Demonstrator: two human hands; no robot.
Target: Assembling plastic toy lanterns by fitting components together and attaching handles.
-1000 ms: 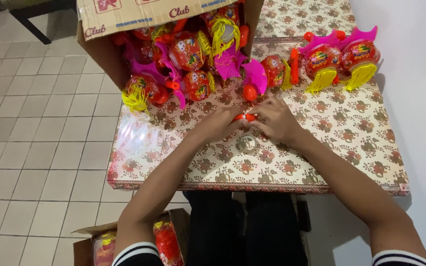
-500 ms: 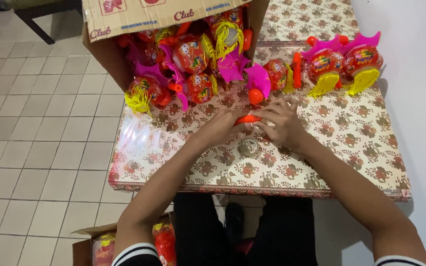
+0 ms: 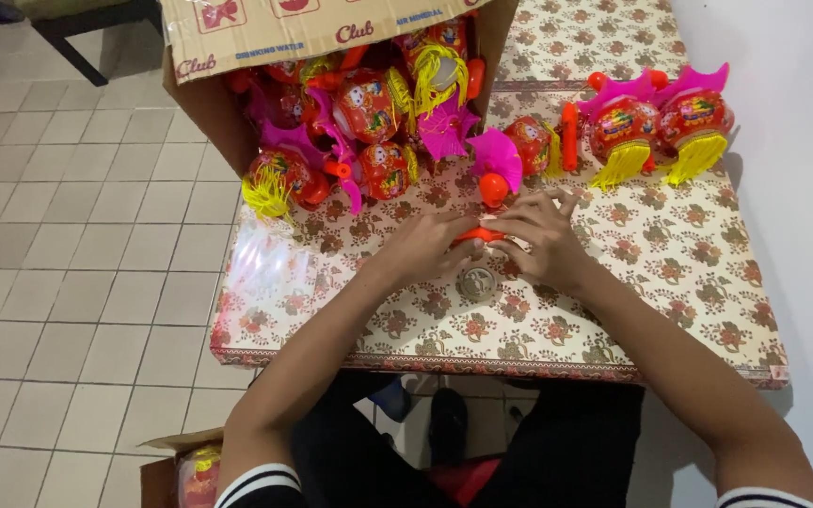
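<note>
My left hand and my right hand meet at the middle of the table and both grip a small orange plastic piece, mostly hidden between the fingers. Just beyond the hands stands a toy lantern with a pink fan top and an orange ball. A small round metallic disc lies on the cloth just below my hands.
A tipped cardboard box spills several red, pink and yellow toy lanterns onto the floral-covered table. Two finished lanterns with yellow tassels stand at the far right by a white wall. Tiled floor lies left; another box sits below.
My hands have stayed together on the orange piece with only small finger shifts. The view has tilted slightly, so the table sits a little lower in the frame.
</note>
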